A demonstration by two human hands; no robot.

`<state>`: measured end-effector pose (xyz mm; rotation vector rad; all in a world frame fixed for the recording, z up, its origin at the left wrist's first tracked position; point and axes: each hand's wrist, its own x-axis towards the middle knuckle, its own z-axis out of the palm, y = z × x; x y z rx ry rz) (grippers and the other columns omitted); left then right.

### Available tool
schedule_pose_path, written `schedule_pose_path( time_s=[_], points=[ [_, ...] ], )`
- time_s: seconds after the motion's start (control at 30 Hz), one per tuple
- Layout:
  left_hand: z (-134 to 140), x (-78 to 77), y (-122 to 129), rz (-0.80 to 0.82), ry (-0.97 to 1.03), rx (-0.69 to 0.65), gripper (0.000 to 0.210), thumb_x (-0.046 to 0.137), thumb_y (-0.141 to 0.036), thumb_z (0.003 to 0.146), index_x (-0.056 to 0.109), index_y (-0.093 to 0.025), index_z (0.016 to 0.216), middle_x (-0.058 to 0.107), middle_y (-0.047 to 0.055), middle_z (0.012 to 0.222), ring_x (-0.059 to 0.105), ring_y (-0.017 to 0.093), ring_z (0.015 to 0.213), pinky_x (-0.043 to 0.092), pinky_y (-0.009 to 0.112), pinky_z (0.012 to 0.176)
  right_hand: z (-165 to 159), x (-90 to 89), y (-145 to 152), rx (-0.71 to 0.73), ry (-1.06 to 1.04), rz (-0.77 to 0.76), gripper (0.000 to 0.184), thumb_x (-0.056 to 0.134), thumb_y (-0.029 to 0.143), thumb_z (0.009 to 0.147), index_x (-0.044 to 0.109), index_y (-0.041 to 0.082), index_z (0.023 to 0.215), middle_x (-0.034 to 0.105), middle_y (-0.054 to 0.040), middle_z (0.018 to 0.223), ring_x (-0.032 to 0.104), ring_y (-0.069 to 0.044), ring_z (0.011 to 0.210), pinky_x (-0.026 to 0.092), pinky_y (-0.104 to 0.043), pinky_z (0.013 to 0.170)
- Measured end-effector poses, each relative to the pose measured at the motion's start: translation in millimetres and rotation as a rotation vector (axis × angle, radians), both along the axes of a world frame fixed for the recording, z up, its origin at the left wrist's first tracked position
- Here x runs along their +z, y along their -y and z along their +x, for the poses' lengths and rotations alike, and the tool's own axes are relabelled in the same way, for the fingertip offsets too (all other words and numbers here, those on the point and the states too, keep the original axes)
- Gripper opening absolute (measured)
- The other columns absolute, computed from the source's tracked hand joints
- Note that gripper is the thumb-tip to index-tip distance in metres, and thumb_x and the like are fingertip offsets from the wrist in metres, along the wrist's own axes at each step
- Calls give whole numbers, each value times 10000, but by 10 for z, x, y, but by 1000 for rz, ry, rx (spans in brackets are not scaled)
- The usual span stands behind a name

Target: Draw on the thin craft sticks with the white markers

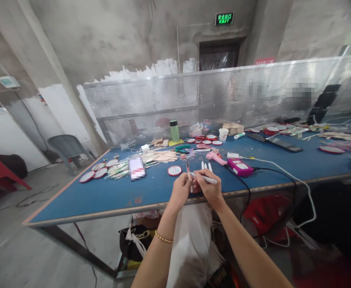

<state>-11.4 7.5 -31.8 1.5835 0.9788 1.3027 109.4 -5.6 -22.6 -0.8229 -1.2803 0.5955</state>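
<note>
Left hand [181, 187]: fingers closed on a slim, flat strip [188, 166], reddish brown toward its far end and paler below; the material cannot be determined at this size. Right hand [209, 185]: fingers pinched in a writing grip around a white cylindrical pen [210, 180], its smooth barrel slanting out to the right and its other end at the strip; tip contact cannot be confirmed. Strip and pen are located at the near edge of the table [151, 190], which has a matte blue top with tan edging. Just beyond the right hand, slender white tubes [206, 165] with tapered ends lie side by side. Left of the strip lies a flat disc [174, 171] with a white face and red rim. Right of the hands is a magenta box [240, 167] with rounded corners and a black cable; a pink handheld tool [216, 157] lies beside it. Farther out: a loose pile of narrow, pale flat sticks [165, 156], teal-handled pliers [182, 149], and an upright green cylindrical bottle [174, 132] with a dark cap. Behind the table stands a perforated, metallic gray panel [151, 96].
</note>
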Motion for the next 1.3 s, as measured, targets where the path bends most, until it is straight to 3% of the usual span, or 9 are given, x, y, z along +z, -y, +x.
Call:
schedule_pose_path(
  time_s=[1.3],
  points=[
    [3,5,17,11,-1,17,269,585,-430,841,575,-169,773,583,-4,673,503,130,630,418,231,588,11,-22,-22,-48,26,55,147,582,294,826,663,189,763,660,7,576,605,-126,468,512,-222,469]
  ],
)
